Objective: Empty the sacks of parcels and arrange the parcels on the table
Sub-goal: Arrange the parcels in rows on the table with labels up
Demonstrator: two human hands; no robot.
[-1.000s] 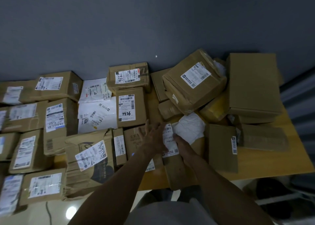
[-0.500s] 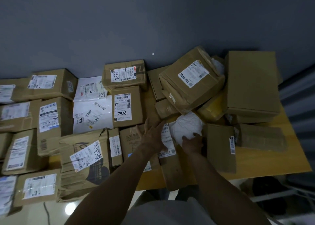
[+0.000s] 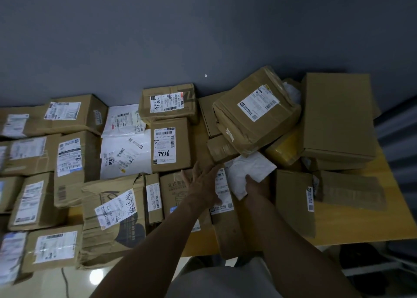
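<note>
Most of the pale wooden table [image 3: 365,227] is covered. Tidy rows of labelled brown cardboard parcels [image 3: 67,155] lie left of the left hand, and an unsorted heap rises beyond and to the right of the right hand. No sack is in view. Biggest in the heap is a large plain brown cardboard box [image 3: 338,115], well to the right of the right hand. Just beyond both hands, a tilted tape-wrapped brown box with a white label [image 3: 255,117] leans on smaller parcels. Under the hands lies a long narrow brown cardboard parcel [image 3: 228,227], its near end overhanging the table edge. On its far end sits a soft white plastic mailer packet [image 3: 248,169], partly tucked beneath the tilted box.

The left hand [image 3: 203,182] lies flat with fingers spread, resting on the label end of the long parcel. The right hand [image 3: 257,188] grips the near edge of the white packet.

The step in hand looks like freeing the white packet for sorting. Done well, I judge, the left hand should pin the long parcel so it cannot slide off the edge. The right should draw the packet towards the body, low and slow, so the tilted box settles rather than tumbles. The packet looks limp, so a deeper grip would stop it folding.
</note>
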